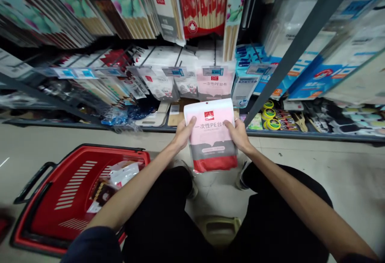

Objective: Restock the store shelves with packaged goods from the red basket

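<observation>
Shelves face us, and before their bottom front edge our left hand and right hand pinch a pink pack by its sides.

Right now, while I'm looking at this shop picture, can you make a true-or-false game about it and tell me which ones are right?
1. The left hand holds one side of the pink, grey and red packet. True.
2. The right hand holds nothing. False: it grips the other side of that packet.
3. A red basket stands on the floor to the person's left. True.
4. The basket has nothing in it. False: a white package and a dark brown one are in there.
5. Round yellow things sit low on the shelf, right of the packet. True.
</observation>
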Demonstrator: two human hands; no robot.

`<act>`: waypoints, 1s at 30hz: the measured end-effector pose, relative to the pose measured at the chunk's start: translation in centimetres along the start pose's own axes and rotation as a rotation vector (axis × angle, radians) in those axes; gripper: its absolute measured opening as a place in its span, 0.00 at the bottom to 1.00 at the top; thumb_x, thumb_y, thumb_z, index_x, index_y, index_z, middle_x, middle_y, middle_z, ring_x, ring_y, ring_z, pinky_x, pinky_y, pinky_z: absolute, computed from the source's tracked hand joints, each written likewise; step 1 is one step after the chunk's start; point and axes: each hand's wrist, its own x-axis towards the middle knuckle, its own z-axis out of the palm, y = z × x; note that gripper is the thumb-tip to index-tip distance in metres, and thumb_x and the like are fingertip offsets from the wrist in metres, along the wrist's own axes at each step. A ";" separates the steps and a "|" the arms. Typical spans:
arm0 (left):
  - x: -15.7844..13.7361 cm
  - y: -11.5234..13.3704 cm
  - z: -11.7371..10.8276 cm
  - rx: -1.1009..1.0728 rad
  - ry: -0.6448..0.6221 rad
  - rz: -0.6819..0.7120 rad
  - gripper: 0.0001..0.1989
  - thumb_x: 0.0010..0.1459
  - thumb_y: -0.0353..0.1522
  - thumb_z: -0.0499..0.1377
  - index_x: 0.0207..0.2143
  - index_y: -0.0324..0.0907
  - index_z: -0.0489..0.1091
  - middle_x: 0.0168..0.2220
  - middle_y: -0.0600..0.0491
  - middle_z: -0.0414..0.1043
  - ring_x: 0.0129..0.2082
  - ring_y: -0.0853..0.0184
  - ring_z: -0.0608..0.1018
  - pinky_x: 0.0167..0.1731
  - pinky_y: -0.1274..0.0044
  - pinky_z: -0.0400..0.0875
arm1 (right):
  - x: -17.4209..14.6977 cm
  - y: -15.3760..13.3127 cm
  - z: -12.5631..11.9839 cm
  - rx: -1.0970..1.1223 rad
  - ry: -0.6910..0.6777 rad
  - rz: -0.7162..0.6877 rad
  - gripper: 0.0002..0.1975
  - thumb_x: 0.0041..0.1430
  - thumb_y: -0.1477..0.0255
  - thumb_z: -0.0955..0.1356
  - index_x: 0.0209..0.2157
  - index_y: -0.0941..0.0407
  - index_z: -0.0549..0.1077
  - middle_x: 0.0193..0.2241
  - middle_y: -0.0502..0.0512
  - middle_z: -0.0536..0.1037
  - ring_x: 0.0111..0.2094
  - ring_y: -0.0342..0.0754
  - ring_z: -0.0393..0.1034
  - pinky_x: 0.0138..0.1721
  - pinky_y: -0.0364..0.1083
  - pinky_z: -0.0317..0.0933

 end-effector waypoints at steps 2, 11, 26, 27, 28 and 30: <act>-0.3 0.1 -0.5 0.003 0.027 -0.036 0.31 0.47 0.50 0.73 0.43 0.34 0.78 0.40 0.41 0.83 0.41 0.54 0.84 0.45 0.65 0.79 | -0.3 -0.1 0.3 -0.001 -0.024 0.046 0.17 0.60 0.60 0.71 0.45 0.56 0.74 0.44 0.56 0.82 0.44 0.53 0.76 0.49 0.52 0.69; -0.6 0.3 -1.4 0.026 0.037 0.013 0.28 0.50 0.49 0.72 0.43 0.35 0.79 0.41 0.41 0.83 0.43 0.53 0.84 0.48 0.63 0.80 | -1.0 -0.1 1.2 0.005 -0.037 0.060 0.18 0.60 0.59 0.71 0.46 0.55 0.74 0.46 0.58 0.82 0.48 0.56 0.76 0.51 0.55 0.70; -0.6 0.6 -0.5 0.004 0.038 0.021 0.29 0.46 0.49 0.74 0.42 0.35 0.78 0.41 0.41 0.83 0.47 0.50 0.83 0.51 0.61 0.78 | -1.4 -0.4 1.2 -0.081 0.014 0.011 0.15 0.63 0.60 0.69 0.45 0.55 0.74 0.45 0.57 0.82 0.45 0.55 0.77 0.50 0.55 0.70; -0.6 0.6 -0.5 0.006 0.038 0.021 0.29 0.46 0.49 0.74 0.42 0.35 0.78 0.41 0.41 0.83 0.47 0.50 0.83 0.52 0.61 0.78 | -1.5 -0.4 1.2 -0.082 0.017 0.009 0.14 0.63 0.60 0.69 0.44 0.55 0.74 0.45 0.57 0.82 0.45 0.55 0.77 0.50 0.55 0.70; -0.6 0.6 -0.5 0.009 0.038 0.020 0.29 0.47 0.48 0.74 0.42 0.35 0.78 0.41 0.41 0.83 0.48 0.50 0.83 0.52 0.61 0.78 | -1.5 -0.4 1.3 -0.086 0.020 0.007 0.14 0.63 0.60 0.69 0.44 0.55 0.74 0.44 0.57 0.82 0.45 0.55 0.77 0.50 0.55 0.70; -0.7 0.6 -0.6 0.009 0.040 0.017 0.29 0.47 0.48 0.74 0.42 0.35 0.78 0.41 0.41 0.83 0.48 0.50 0.83 0.51 0.61 0.78 | -1.5 -0.4 1.3 -0.097 0.022 0.001 0.14 0.63 0.60 0.69 0.44 0.55 0.74 0.44 0.57 0.82 0.45 0.55 0.76 0.50 0.55 0.70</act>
